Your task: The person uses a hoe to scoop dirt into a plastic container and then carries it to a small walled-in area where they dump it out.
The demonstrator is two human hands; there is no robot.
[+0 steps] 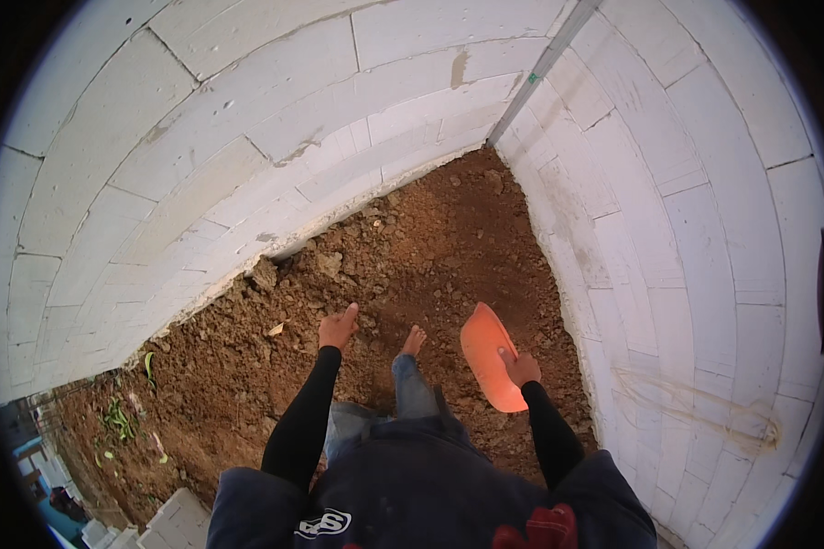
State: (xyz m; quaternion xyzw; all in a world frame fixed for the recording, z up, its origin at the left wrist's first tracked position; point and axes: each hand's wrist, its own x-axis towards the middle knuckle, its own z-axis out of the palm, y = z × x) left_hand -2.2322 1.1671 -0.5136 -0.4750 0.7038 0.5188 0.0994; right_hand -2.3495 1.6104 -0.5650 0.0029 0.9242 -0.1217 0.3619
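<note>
My right hand (522, 367) grips an orange plastic basin (487, 357) by its edge and carries it tilted on its side, over the soil to the right of my legs. The thumb lies on the basin; the other fingers are mostly hidden. In front of my body on the left, my left hand (339, 328) is closed with the thumb side up, and nothing shows in it. Brown, lumpy soil (412, 247) lies below both hands. One bare foot (414, 341) of mine stands on it.
White block walls rise on the left (201, 183) and right (650, 247), meeting at a far corner with a grey metal strip (545, 64). A string (705, 407) hangs along the right wall. Green scraps (117, 419) and white blocks (178, 522) lie at lower left.
</note>
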